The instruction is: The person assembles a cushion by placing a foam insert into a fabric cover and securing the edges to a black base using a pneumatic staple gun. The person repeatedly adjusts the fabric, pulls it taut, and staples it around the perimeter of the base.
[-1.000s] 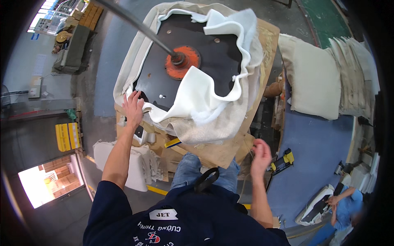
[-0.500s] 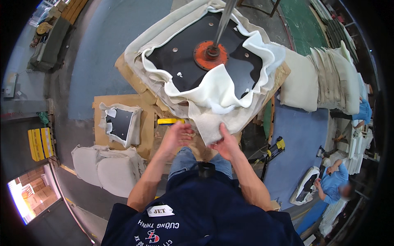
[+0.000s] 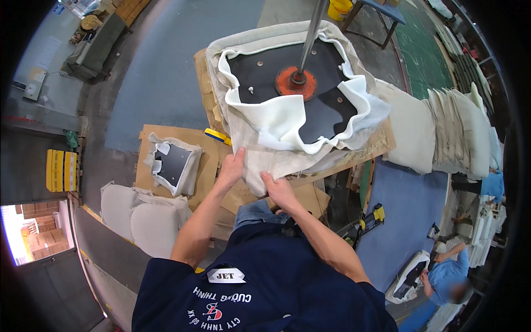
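Observation:
Beige fabric [image 3: 251,169] hangs off the near edge of an upturned seat cushion. My left hand [image 3: 234,167] pinches the fabric's left side, while my right hand [image 3: 279,192] grips its lower right edge, close by. Inside the cover, wavy white padding [image 3: 276,120] stands up around a black board [image 3: 257,77]. A red disc [image 3: 283,83] at the foot of a metal rod [image 3: 311,44] rests on the board. Beyond my left hand, a yellow and dark blue tool [image 3: 218,136], its kind unclear, lies beside the cushion. How the fingers lie under the fabric is hidden.
A smaller upturned cushion [image 3: 176,166] lies on cardboard to the left, with pale cushions [image 3: 154,224] nearer me. More covered cushions [image 3: 406,124] stand at right. A yellow and black tool [image 3: 371,217] stands low right. A person in blue [image 3: 449,274] works farther right.
My left hand, previously off the fabric, now holds it. My right hand has shifted left with the fabric edge. The cushion and disc appear farther right in view.

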The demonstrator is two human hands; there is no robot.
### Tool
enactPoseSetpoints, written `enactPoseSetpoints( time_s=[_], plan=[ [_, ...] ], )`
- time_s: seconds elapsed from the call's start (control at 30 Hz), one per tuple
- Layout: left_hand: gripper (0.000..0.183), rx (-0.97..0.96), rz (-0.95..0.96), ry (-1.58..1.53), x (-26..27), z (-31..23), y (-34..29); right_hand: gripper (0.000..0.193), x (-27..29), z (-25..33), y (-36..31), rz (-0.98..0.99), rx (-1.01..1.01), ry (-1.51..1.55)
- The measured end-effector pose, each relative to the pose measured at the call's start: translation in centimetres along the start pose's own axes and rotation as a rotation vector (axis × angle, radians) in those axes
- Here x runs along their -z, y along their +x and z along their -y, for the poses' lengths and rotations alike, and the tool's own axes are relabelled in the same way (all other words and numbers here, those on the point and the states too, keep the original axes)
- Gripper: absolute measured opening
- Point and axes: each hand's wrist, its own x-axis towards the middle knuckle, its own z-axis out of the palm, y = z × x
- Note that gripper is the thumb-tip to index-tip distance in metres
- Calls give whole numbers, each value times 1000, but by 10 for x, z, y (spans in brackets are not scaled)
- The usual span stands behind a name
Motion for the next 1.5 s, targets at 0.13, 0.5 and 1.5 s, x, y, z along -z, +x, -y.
enactPoseSetpoints(
  time_s=[0.13, 0.5, 1.5],
  plan=[
    [71, 39, -34, 131, 14, -22, -5, 59, -1, 25, 9, 51, 124, 56],
    [69, -171, 7, 461, 17, -48, -16, 49, -2, 5, -5, 84, 3, 492],
    [66, -8, 363, 198, 68, -42, -64, 55, -36, 55, 18, -150, -557, 1183]
  ],
)
